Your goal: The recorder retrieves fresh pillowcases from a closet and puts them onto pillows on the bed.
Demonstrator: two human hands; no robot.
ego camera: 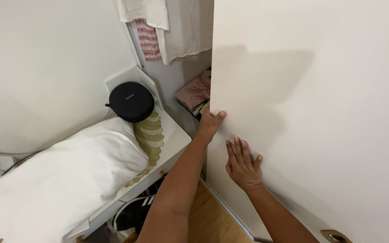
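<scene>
The big flat white sliding wardrobe door (311,112) filled the view from twelve o'clock round to five o'clock. The left hand (210,122) sat at the door's near edge, close to the middle of the view. Its fingers curled round that edge and its thumb lay on the front, so it had a good hold for pulling or pushing the door sideways. The right hand (243,163) was just below it, at about five o'clock from the left hand. It was open and flat, fingers spread, pressing on the door's front and holding nothing. A flat hand like that could help the door slide.

Behind the door's edge, at twelve o'clock, a pink patterned folded cloth (195,92) lay on a shelf, and white hanging clothes (176,27) hung above it. At nine o'clock a soft white pillow (64,180) lay on a small white table (176,137), and a round black zipped case (131,101) leaned at the wall behind it. A string of flat gold discs (150,135) draped down beside the pillow
</scene>
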